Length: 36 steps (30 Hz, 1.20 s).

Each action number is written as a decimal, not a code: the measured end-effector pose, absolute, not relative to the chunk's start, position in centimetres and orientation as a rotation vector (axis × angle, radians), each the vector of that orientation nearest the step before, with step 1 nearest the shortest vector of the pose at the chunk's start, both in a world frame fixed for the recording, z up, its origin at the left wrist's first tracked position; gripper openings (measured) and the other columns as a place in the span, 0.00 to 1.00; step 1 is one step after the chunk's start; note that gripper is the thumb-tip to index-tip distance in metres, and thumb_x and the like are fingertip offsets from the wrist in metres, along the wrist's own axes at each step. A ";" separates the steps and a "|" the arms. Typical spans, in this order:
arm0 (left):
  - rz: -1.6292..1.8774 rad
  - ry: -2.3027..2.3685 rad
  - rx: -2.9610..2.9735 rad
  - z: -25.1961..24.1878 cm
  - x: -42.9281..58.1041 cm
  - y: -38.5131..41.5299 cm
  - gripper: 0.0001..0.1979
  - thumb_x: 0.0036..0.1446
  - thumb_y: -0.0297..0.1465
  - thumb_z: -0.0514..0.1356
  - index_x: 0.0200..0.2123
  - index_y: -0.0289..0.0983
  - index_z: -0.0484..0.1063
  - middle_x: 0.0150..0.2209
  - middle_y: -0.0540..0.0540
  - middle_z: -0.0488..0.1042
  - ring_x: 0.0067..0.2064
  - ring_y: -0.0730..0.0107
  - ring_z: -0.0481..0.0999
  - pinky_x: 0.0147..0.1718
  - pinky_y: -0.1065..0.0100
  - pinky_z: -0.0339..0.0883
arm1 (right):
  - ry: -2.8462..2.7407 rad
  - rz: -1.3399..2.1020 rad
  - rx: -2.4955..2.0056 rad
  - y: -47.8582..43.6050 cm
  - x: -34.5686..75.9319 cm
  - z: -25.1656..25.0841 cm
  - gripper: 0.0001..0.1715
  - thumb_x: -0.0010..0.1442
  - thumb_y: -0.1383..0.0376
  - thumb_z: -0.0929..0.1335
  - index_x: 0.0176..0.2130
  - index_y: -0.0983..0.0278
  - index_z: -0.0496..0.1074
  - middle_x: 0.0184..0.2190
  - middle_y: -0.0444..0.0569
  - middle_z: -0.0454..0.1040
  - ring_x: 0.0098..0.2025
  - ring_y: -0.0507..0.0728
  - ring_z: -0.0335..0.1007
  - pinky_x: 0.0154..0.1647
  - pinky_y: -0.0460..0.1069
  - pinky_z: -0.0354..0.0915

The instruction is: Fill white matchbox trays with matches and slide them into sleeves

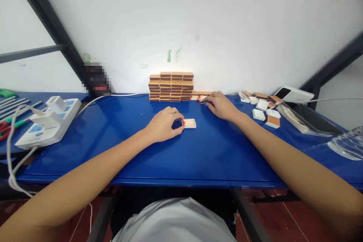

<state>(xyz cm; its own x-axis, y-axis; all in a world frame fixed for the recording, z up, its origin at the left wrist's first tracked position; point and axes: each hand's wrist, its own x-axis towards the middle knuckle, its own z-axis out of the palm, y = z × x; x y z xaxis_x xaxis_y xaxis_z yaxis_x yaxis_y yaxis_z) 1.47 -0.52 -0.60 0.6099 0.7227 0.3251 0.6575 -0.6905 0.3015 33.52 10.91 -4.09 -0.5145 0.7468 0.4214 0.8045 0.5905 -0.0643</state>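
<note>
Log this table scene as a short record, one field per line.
Left hand: holds one end of an open tray of matches
Right hand: near more matches by the wall, thin stick beside it; grip unclear
Stack: matchboxes in front of the wall
Surface: blue table
Left side: power strip
Right side: scattered small boxes, white device

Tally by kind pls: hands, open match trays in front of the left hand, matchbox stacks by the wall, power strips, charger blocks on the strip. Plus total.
Hands: 2 (left hand, right hand)
Open match tray: 1
Matchbox stack: 1
Power strip: 1
Charger blocks: 2
Total: 7
</note>
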 end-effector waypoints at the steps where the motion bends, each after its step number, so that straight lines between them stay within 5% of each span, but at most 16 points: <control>1: 0.653 1.154 2.681 -0.6 1.5 -0.5 0.12 0.67 0.36 0.65 0.50 0.38 0.81 0.51 0.41 0.81 0.53 0.52 0.77 0.53 0.52 0.74 | -2.418 -0.189 -1.240 10.9 33.5 -4.1 0.22 0.72 0.65 0.63 0.55 0.65 0.82 0.45 0.62 0.76 0.51 0.70 0.69 0.58 0.63 0.66; 22: 0.688 1.086 2.633 -0.5 1.5 -0.6 0.10 0.68 0.37 0.64 0.47 0.40 0.82 0.50 0.42 0.80 0.52 0.53 0.77 0.53 0.52 0.74 | -2.372 -0.064 -1.234 12.1 33.9 -4.6 0.13 0.70 0.58 0.67 0.40 0.63 0.78 0.43 0.61 0.79 0.50 0.69 0.70 0.53 0.61 0.66; 36: 0.678 1.110 2.642 -0.5 1.5 -0.6 0.10 0.68 0.38 0.64 0.48 0.40 0.82 0.50 0.42 0.80 0.52 0.53 0.77 0.54 0.52 0.74 | -2.439 -0.107 -1.282 11.9 33.7 -4.1 0.15 0.72 0.58 0.66 0.38 0.63 0.77 0.43 0.61 0.77 0.49 0.68 0.69 0.56 0.61 0.64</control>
<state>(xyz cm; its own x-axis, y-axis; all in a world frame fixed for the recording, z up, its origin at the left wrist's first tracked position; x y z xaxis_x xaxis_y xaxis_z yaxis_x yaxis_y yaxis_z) 1.49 -0.61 -0.47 0.6137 0.7148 0.3352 0.6246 -0.6993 0.3477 33.70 11.91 -4.09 -0.5104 0.7781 0.3661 0.8072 0.5803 -0.1081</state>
